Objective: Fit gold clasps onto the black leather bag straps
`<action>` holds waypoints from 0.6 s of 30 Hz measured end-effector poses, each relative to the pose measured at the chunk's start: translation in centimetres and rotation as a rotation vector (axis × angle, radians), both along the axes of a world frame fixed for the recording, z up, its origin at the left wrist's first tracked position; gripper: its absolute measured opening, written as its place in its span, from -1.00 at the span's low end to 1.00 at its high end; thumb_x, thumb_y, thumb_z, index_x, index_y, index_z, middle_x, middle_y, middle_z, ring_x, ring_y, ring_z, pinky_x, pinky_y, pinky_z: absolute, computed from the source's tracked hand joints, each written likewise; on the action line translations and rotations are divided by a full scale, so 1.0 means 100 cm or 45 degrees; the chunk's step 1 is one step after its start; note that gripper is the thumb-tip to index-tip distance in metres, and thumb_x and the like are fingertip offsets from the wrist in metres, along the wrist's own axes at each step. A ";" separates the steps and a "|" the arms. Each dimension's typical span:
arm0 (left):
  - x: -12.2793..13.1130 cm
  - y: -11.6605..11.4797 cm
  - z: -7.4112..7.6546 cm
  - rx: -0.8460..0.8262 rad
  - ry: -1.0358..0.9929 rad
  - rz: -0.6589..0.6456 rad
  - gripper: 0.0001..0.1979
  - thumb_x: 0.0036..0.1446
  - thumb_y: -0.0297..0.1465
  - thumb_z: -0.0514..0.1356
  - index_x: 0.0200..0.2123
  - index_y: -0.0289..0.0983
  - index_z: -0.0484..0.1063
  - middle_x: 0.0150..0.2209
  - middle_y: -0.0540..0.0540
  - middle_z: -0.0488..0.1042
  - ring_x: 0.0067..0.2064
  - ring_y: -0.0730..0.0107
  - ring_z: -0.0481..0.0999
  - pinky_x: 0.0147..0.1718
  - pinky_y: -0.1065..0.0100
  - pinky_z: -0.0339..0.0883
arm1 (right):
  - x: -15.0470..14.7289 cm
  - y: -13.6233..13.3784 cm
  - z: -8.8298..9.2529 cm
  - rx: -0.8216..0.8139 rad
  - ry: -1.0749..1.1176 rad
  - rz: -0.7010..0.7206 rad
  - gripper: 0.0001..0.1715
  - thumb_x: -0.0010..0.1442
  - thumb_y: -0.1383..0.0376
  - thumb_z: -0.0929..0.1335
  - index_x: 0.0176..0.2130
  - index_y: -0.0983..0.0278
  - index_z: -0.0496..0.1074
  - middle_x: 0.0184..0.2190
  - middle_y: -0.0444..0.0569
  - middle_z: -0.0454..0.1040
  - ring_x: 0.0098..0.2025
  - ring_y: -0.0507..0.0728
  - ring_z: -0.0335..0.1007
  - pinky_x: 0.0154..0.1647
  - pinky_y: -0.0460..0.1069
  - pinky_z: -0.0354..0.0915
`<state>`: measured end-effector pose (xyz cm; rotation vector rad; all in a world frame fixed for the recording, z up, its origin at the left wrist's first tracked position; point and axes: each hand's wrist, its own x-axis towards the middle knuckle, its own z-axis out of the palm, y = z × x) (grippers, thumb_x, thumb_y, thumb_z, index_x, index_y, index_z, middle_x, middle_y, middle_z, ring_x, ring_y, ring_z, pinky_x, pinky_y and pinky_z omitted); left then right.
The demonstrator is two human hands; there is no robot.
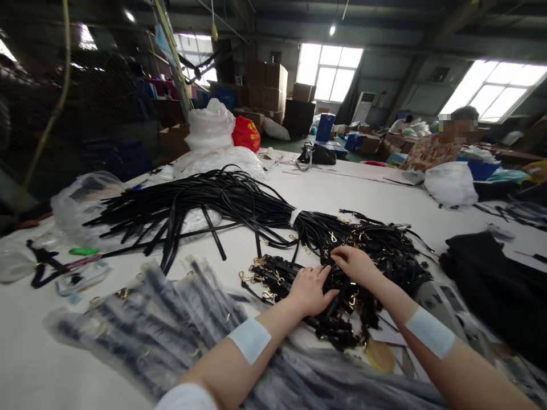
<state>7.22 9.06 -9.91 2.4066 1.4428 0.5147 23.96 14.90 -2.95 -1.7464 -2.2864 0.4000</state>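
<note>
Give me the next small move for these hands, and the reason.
I'd have the right hand ease one strap free while the left hand steadies the pile. The black straps lie crowded together with gold clips among them, so a hard pull might snag; both hands already rest at the pile.

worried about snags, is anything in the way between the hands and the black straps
Nothing visible: the left fingers and right fingers are on the pile of black straps. Gold-coloured clasps lie among the straps, but none visibly blocks them.
</note>
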 end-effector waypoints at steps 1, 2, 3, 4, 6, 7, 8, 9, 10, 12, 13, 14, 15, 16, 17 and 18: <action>0.000 0.001 0.001 0.011 0.002 0.004 -0.30 0.27 0.04 -0.07 0.31 -0.25 0.13 0.24 -0.22 0.32 0.16 -0.02 0.33 0.15 0.02 0.18 | -0.007 0.019 -0.005 -0.002 -0.032 -0.044 -0.74 0.25 0.22 0.33 -0.12 0.25 0.54 -0.15 0.05 0.59 -0.11 0.19 0.50 -0.03 0.04 0.33; 0.000 0.002 0.001 0.020 0.004 0.007 -0.31 0.27 0.04 -0.06 0.31 -0.25 0.13 0.23 -0.23 0.32 0.15 -0.02 0.33 0.14 0.03 0.19 | -0.015 0.035 -0.010 -0.007 -0.065 -0.087 -0.71 0.22 0.20 0.37 -0.10 0.30 0.53 -0.13 0.11 0.57 -0.09 0.22 0.49 -0.01 0.06 0.33; 0.000 0.003 0.002 0.027 0.008 0.008 -0.31 0.27 0.04 -0.06 0.31 -0.25 0.14 0.22 -0.24 0.33 0.14 -0.03 0.34 0.13 0.03 0.20 | -0.023 0.049 -0.016 -0.012 -0.096 -0.127 -0.65 0.19 0.17 0.41 -0.09 0.34 0.51 -0.10 0.15 0.55 -0.06 0.25 0.47 0.01 0.10 0.33; 0.000 0.003 0.003 0.029 0.012 0.009 -0.31 0.26 0.04 -0.06 0.31 -0.25 0.14 0.21 -0.24 0.34 0.13 -0.03 0.35 0.12 0.03 0.21 | -0.031 0.060 -0.022 -0.017 -0.122 -0.163 -0.58 0.18 0.15 0.44 -0.06 0.38 0.49 -0.07 0.18 0.52 -0.02 0.27 0.45 0.04 0.15 0.32; 0.001 0.003 0.003 0.026 0.019 0.014 -0.30 0.26 0.04 -0.05 0.31 -0.26 0.14 0.17 -0.26 0.37 0.10 -0.03 0.37 0.09 0.02 0.24 | -0.045 0.076 -0.035 -0.030 -0.150 -0.221 -0.52 0.21 0.12 0.43 0.00 0.39 0.44 0.01 0.16 0.46 0.03 0.27 0.41 0.06 0.22 0.32; 0.001 0.003 0.003 0.025 0.022 0.019 -0.30 0.25 0.04 -0.05 0.30 -0.27 0.15 0.15 -0.26 0.38 0.08 -0.04 0.38 0.08 0.02 0.25 | -0.050 0.082 -0.041 -0.040 -0.149 -0.242 -0.54 0.26 0.13 0.40 0.04 0.37 0.41 0.05 0.13 0.43 0.05 0.25 0.40 0.07 0.23 0.33; 0.002 0.003 0.003 0.028 0.022 0.023 -0.30 0.25 0.04 -0.04 0.30 -0.27 0.16 0.14 -0.27 0.39 0.07 -0.04 0.38 0.07 0.01 0.26 | -0.055 0.087 -0.045 -0.057 -0.138 -0.259 -0.58 0.30 0.16 0.38 0.06 0.34 0.40 0.07 0.11 0.42 0.05 0.23 0.40 0.06 0.22 0.34; 0.002 0.003 0.002 0.033 0.019 0.028 -0.29 0.25 0.05 -0.04 0.29 -0.28 0.16 0.13 -0.27 0.39 0.06 -0.05 0.38 0.06 0.01 0.27 | -0.057 0.092 -0.049 -0.084 -0.120 -0.269 -0.61 0.32 0.18 0.36 0.07 0.32 0.39 0.07 0.09 0.41 0.03 0.21 0.41 0.03 0.21 0.37; 0.002 0.003 0.001 0.041 0.013 0.033 -0.29 0.24 0.05 -0.04 0.29 -0.27 0.16 0.14 -0.27 0.38 0.06 -0.05 0.38 0.06 0.01 0.27 | -0.058 0.095 -0.050 -0.119 -0.093 -0.273 -0.62 0.32 0.19 0.36 0.07 0.32 0.39 0.06 0.08 0.42 0.00 0.20 0.43 0.00 0.18 0.39; 0.002 0.003 -0.001 0.066 -0.006 0.038 -0.30 0.24 0.05 -0.03 0.30 -0.25 0.14 0.17 -0.26 0.35 0.08 -0.05 0.37 0.07 0.01 0.27 | -0.055 0.101 -0.048 -0.187 -0.020 -0.272 -0.64 0.33 0.20 0.35 0.06 0.31 0.40 0.02 0.05 0.44 -0.05 0.17 0.46 -0.06 0.15 0.43; 0.002 0.003 -0.002 0.077 -0.015 0.041 -0.30 0.24 0.05 -0.03 0.31 -0.23 0.14 0.18 -0.26 0.34 0.09 -0.05 0.36 0.08 0.01 0.26 | -0.051 0.103 -0.044 -0.208 0.023 -0.267 -0.65 0.33 0.20 0.35 0.05 0.31 0.40 0.00 0.04 0.45 -0.08 0.16 0.47 -0.09 0.13 0.44; 0.002 0.002 -0.003 0.085 -0.020 0.044 -0.31 0.25 0.05 -0.04 0.31 -0.21 0.13 0.18 -0.25 0.33 0.09 -0.05 0.36 0.09 0.00 0.26 | -0.046 0.105 -0.038 -0.213 0.069 -0.262 -0.65 0.33 0.20 0.35 0.05 0.31 0.40 -0.01 0.04 0.46 -0.09 0.16 0.47 -0.10 0.12 0.45; 0.002 0.002 -0.004 0.089 -0.024 0.043 -0.32 0.25 0.05 -0.04 0.31 -0.19 0.13 0.17 -0.24 0.34 0.09 -0.04 0.36 0.09 0.00 0.26 | -0.041 0.105 -0.029 -0.200 0.116 -0.256 -0.66 0.34 0.19 0.35 0.04 0.31 0.40 -0.02 0.03 0.46 -0.10 0.15 0.47 -0.11 0.12 0.45; 0.001 0.002 -0.004 0.092 -0.026 0.042 -0.33 0.25 0.04 -0.04 0.31 -0.17 0.13 0.15 -0.23 0.35 0.09 -0.04 0.36 0.09 -0.01 0.25 | -0.034 0.103 -0.019 -0.174 0.163 -0.250 -0.67 0.34 0.19 0.35 0.02 0.32 0.41 -0.04 0.03 0.47 -0.11 0.14 0.47 -0.11 0.11 0.45; 0.001 0.003 -0.005 0.095 -0.028 0.041 -0.34 0.25 0.04 -0.03 0.31 -0.15 0.14 0.14 -0.22 0.36 0.08 -0.03 0.37 0.10 0.00 0.25 | -0.027 0.100 -0.008 -0.142 0.211 -0.242 -0.69 0.34 0.18 0.34 -0.01 0.32 0.43 -0.07 0.02 0.48 -0.13 0.13 0.48 -0.12 0.11 0.44; 0.001 0.003 -0.005 0.097 -0.031 0.039 -0.35 0.25 0.04 -0.02 0.30 -0.14 0.14 0.12 -0.21 0.37 0.08 -0.02 0.37 0.10 0.01 0.25 | -0.020 0.095 0.003 -0.108 0.262 -0.231 -0.69 0.35 0.16 0.32 -0.06 0.33 0.45 -0.13 0.01 0.50 -0.16 0.12 0.48 -0.13 0.09 0.43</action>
